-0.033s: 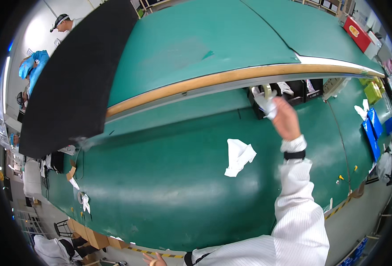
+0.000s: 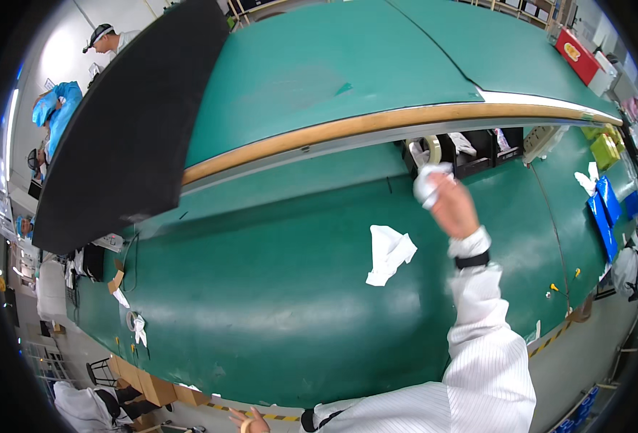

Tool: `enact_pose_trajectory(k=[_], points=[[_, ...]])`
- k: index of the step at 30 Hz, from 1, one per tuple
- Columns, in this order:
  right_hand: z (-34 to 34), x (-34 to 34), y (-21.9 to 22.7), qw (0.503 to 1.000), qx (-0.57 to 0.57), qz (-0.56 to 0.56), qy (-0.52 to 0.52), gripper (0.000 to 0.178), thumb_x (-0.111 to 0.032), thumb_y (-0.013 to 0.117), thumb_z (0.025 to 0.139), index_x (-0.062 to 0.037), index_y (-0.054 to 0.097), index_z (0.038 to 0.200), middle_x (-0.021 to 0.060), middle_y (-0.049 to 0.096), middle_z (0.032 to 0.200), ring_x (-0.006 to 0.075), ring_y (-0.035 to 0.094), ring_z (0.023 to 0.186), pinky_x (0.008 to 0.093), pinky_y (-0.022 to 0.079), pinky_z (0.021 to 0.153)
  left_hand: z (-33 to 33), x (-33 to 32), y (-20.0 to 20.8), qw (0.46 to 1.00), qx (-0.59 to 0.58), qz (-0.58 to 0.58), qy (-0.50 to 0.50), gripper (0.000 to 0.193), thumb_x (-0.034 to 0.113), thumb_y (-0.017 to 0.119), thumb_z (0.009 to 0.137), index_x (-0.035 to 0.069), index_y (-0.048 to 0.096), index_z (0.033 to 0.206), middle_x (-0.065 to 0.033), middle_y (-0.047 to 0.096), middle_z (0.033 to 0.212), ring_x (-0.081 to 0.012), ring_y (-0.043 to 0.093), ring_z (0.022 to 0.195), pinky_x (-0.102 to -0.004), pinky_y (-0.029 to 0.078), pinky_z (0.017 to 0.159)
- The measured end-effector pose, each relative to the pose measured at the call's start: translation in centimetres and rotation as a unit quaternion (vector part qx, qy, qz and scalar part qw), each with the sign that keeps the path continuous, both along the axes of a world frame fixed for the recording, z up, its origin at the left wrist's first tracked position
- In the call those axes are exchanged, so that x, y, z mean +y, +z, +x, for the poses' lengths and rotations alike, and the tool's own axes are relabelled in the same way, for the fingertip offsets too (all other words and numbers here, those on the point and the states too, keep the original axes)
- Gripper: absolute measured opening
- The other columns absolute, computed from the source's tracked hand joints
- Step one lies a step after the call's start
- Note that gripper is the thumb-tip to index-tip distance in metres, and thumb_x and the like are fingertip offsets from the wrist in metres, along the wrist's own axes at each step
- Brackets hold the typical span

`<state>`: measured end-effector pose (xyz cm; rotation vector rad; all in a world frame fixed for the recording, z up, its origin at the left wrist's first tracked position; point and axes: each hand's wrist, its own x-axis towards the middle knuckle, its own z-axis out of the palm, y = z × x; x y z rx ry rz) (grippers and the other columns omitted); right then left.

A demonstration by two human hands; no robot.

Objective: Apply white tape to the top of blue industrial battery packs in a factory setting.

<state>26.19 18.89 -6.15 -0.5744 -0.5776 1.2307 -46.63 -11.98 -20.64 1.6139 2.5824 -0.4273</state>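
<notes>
My right hand (image 2: 454, 209) reaches over the green table with its fingers closed around a white crumpled bundle (image 2: 428, 185). Motion blurs the bundle, so I cannot tell whether it is cloth or a glove. Just beyond it are black bins (image 2: 474, 164) under the shelf edge, with a roll of tape (image 2: 434, 149) at their left end. A white folded cloth (image 2: 390, 254) lies flat on the table, left of my right forearm. Down at the lower edge, my left hand (image 2: 252, 421) shows only in part, fingers apart and holding nothing.
A raised green shelf with a wooden edge (image 2: 319, 134) crosses above the table (image 2: 275, 289). A large black panel (image 2: 131, 130) blocks the upper left. Blue packets (image 2: 604, 220) and yellow-handled tools (image 2: 555, 287) lie at right. Other people (image 2: 63, 108) are beyond the panel.
My right hand has drawn back from the bins, slightly down and left, carrying the white bundle. The tape roll now shows more fully. My left hand has barely moved.
</notes>
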Motion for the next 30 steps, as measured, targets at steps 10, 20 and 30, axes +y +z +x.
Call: enact_pose_trajectory(k=[10, 20, 30], points=[[-37.9, -14.3, -1.1, 0.846, 0.074, -0.137, 0.510, 0.024, -0.016, 0.054, 0.092, -0.0016, 0.058, 0.111, 0.0017, 0.060, 0.106, 0.0105, 0.055, 0.098, 0.0248, 0.042, 0.086, 16.1, 10.3, 16.4, 0.973, -0.119, 0.140, -0.139, 0.068, 0.032, 0.064, 0.073, 0.019, 0.041, 0.135, 0.0015, 0.039, 0.140, -0.0253, 0.037, 0.122, -0.0708, 0.004, 0.099], [-56.6, -23.6, 3.6, 0.764, -0.038, -0.161, 0.624, 0.011, -0.006, 0.055, 0.088, -0.0027, 0.057, 0.098, 0.0059, 0.061, 0.089, 0.0154, 0.060, 0.078, 0.0284, 0.047, 0.069, 2.4, -7.8, 12.8, 0.913, -0.277, 0.292, 0.072, 0.024, 0.037, 0.054, 0.088, 0.032, 0.064, 0.109, 0.0103, 0.068, 0.095, -0.0163, 0.053, 0.105, -0.0709, -0.004, 0.096], [-82.2, -42.2, 3.2, 0.544, -0.080, -0.175, 0.817, 0.011, -0.004, 0.053, 0.089, -0.0068, 0.055, 0.100, 0.0014, 0.058, 0.093, 0.0117, 0.055, 0.086, 0.0254, 0.042, 0.072, -14.3, -28.9, 12.0, 0.788, -0.348, 0.500, 0.088, 0.035, 0.021, 0.063, 0.084, 0.005, 0.058, 0.115, -0.0137, 0.063, 0.091, -0.0274, 0.062, 0.080, -0.0351, 0.048, 0.070]])
